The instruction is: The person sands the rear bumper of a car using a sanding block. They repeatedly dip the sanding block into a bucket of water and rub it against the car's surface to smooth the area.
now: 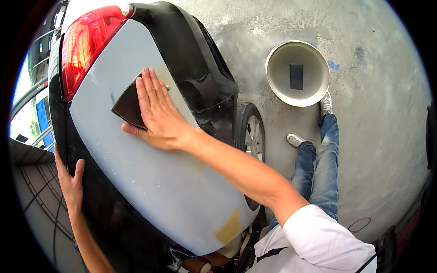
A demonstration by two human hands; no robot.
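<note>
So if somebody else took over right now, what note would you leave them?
Right hand: flat, fingers spread, pressing a dark sanding sheet against the grey primed panel of the car, below the red tail light.
Left hand: open, braced on the panel's dark left edge, holding nothing.
White basin with a dark block sits on the concrete.
Done: panel looks dull grey, with yellowish patches.
Left: cannot tell how much.

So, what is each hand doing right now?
Left hand: open, resting on the car edge.
Right hand: open, flat, pressing a dark sheet on the grey panel.
</note>
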